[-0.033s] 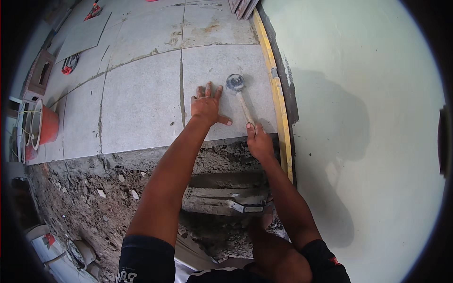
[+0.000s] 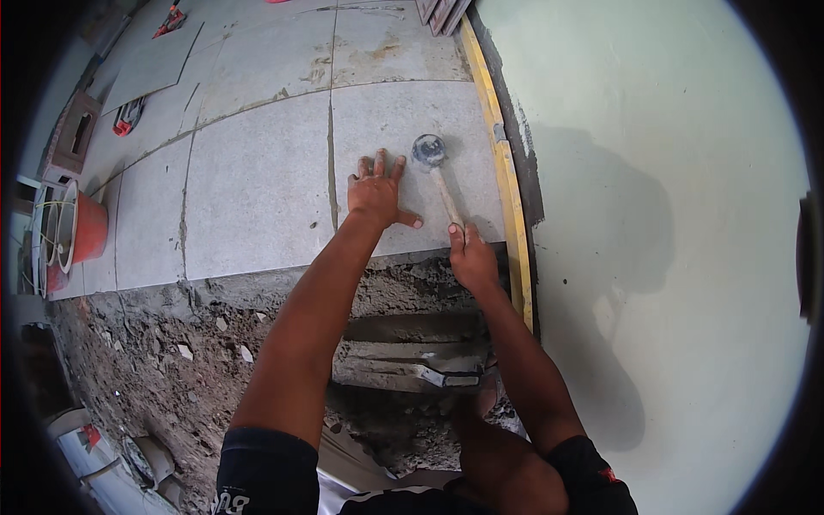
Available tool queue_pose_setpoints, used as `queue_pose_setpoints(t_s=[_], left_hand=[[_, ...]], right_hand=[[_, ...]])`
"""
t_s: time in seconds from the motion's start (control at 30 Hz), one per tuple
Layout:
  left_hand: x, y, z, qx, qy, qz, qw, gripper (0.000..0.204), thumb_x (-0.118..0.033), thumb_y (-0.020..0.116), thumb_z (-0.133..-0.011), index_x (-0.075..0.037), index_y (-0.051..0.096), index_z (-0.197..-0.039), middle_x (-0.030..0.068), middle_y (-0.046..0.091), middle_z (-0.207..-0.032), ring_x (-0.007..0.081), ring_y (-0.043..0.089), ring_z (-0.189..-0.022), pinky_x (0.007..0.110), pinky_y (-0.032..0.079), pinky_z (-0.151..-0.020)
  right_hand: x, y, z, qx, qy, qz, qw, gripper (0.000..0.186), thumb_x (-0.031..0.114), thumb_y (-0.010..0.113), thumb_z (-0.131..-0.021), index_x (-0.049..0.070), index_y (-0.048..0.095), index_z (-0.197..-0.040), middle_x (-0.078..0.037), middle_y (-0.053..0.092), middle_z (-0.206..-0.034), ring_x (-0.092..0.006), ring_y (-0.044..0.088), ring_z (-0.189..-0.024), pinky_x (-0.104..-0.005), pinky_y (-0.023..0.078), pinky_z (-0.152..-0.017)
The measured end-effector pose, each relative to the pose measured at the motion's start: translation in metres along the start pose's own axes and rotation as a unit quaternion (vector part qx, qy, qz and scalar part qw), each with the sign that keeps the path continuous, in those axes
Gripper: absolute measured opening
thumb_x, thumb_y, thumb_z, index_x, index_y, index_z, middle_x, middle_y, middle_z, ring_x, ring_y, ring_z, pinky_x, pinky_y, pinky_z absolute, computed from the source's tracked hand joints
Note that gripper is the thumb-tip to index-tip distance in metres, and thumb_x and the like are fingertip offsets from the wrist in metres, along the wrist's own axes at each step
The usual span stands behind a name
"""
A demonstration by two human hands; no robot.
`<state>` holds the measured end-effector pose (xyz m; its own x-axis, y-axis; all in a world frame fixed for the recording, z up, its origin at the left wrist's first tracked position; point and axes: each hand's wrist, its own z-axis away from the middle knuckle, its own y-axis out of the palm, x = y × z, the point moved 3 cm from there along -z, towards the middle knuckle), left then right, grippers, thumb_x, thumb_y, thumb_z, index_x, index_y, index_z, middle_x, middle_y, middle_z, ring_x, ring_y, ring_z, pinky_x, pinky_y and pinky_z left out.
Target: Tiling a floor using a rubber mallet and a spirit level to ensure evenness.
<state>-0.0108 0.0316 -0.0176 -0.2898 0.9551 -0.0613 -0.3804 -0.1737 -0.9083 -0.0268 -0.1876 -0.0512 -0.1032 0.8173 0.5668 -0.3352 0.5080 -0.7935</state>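
My left hand [image 2: 374, 196] lies flat with fingers spread on a large light-grey floor tile [image 2: 399, 112], close to its near edge. In my right hand [image 2: 474, 263] is the wooden handle of a rubber mallet [image 2: 428, 152], its round dark head smeared with pale dust. The mallet head is over the same tile, right of my left fingertips; whether it touches the surface I cannot tell. Along the tile's right side, beside the wall, runs a long yellow spirit level [image 2: 513, 215], partly beyond the tile's near edge.
Rough mortar and soil [image 2: 172, 360] with tile chips lie below the tile edge. A metal float-like tool [image 2: 403, 369] rests near my knee. At left stand red buckets [image 2: 88, 227] and a hollow brick [image 2: 75, 133]. A pale green wall [image 2: 678, 257] rises at right; stacked tiles [image 2: 444, 13] lean far back.
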Motion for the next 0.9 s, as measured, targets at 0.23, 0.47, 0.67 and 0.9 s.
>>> queue_pose_setpoints(t_s=[0.23, 0.47, 0.67, 0.9], left_hand=[[0.025, -0.013, -0.016, 0.001, 0.056, 0.027, 0.998, 0.12, -0.067, 0.087, -0.064, -0.021, 0.035, -0.161, 0.012, 0.023, -0.171, 0.0386, 0.031, -0.153, 0.047, 0.037, -0.121], [0.07, -0.01, -0.025, 0.019, 0.16, 0.089, 0.983, 0.107, -0.058, 0.089, -0.066, -0.014, 0.048, -0.155, 0.0061, 0.03, -0.169, 0.0292, 0.035, -0.151, 0.045, 0.037, -0.121], [0.049, -0.011, -0.006, -0.009, 0.109, 0.044, 0.993, 0.116, -0.064, 0.088, -0.063, -0.014, 0.042, -0.158, 0.006, 0.027, -0.17, 0.0291, 0.031, -0.153, 0.046, 0.036, -0.123], [0.036, -0.001, -0.003, -0.031, 0.06, 0.02, 0.998, 0.122, -0.082, 0.074, -0.068, -0.014, 0.033, -0.161, 0.0086, 0.024, -0.17, 0.0308, 0.027, -0.155, 0.046, 0.037, -0.122]], right_hand=[[-0.004, -0.006, -0.006, 0.004, -0.01, 0.011, 1.0, 0.051, 0.049, 0.038, -0.108, 0.002, 0.056, -0.117, -0.033, 0.069, -0.099, -0.0545, 0.064, -0.098, -0.0616, 0.049, -0.086], [-0.008, 0.004, -0.008, -0.007, -0.018, 0.003, 1.0, 0.055, 0.051, 0.039, -0.107, 0.001, 0.058, -0.119, -0.034, 0.069, -0.101, -0.055, 0.064, -0.1, -0.0613, 0.049, -0.088], [-0.006, -0.002, -0.007, 0.007, 0.002, -0.003, 1.0, 0.063, 0.053, 0.039, -0.106, -0.003, 0.058, -0.13, -0.034, 0.068, -0.11, -0.054, 0.063, -0.107, -0.059, 0.049, -0.093], [0.001, -0.01, -0.013, 0.011, 0.02, -0.07, 0.997, 0.068, 0.054, 0.039, -0.107, -0.008, 0.062, -0.125, -0.036, 0.065, -0.118, -0.0528, 0.06, -0.115, -0.0548, 0.047, -0.1]])
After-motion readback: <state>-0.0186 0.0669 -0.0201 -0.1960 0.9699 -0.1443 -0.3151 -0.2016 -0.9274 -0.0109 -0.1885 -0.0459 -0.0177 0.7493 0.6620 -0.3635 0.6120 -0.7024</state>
